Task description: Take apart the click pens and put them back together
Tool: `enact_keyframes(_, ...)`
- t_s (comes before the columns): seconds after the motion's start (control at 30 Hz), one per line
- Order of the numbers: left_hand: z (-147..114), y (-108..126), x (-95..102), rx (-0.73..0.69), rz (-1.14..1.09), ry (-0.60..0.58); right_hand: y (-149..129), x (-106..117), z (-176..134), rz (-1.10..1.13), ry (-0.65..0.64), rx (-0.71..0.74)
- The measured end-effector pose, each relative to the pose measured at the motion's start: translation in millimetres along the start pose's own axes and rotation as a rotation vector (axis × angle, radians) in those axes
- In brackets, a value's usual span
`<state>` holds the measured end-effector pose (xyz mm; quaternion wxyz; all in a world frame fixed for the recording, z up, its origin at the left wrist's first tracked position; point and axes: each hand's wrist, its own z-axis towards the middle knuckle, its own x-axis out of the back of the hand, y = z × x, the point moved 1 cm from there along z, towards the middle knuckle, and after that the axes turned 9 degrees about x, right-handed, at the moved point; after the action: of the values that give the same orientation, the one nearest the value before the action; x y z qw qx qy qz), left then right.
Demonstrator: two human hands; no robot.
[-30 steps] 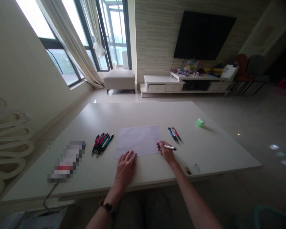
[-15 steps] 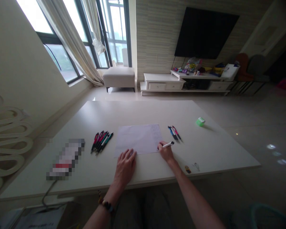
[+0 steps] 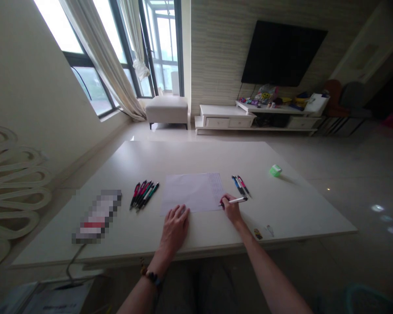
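Fingers (image 3: 225,199) of the right hand (image 3: 232,212): bent, grasping a slim white pen (image 3: 238,200) with dark ends, tip down by the near right corner of the paper (image 3: 186,192). Fingers of the left hand (image 3: 174,227): slightly spread, gripping nothing, tips on the paper's near edge.

Paper: one thin rectangular white sheet, a band of small handwriting along its right edge; set toward the near edge of the table (image 3: 196,153).

Bracelet (image 3: 152,278): round beads, left wrist.

Pens, bundle (image 3: 144,194): smooth red and green barrels, black sections, heaped left of the sheet.

Pens, small group (image 3: 241,186): blue and red among them, right of the sheet.

Small flat brown-and-yellow piece (image 3: 257,234): near edge, right part.

Pixelated oblong (image 3: 98,216): near left corner.

Green-and-white block (image 3: 275,170): toward the right edge.

Table: smooth white top, rectangular, softly reflective.

Beyond the far edge: padded pale ottoman (image 3: 167,109); flat black television (image 3: 283,53).
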<state>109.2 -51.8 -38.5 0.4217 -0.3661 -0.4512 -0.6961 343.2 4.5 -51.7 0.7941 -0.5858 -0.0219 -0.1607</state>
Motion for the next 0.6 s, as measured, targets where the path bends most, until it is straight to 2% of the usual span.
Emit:
enact_keyframes(0.17, -2, -2, -0.4, -0.001, 0.011, 0.009, -10, 15, -9, 0.063, 0.111, -0.068)
enact_keyframes(0.27, -3, -3, -1.4, -0.003, 0.026, 0.011, -17, 37, -15, 0.026, 0.062, -0.051)
enact_keyframes(0.43, -3, -5, -4.1, -0.003, 0.027, 0.026, -18, 86, -13, -0.068, -0.049, -0.03)
enact_keyframes(0.6, -5, -7, -6.6, 0.003, 0.022, 0.036, 1, 118, 9, -0.393, -0.067, 0.017)
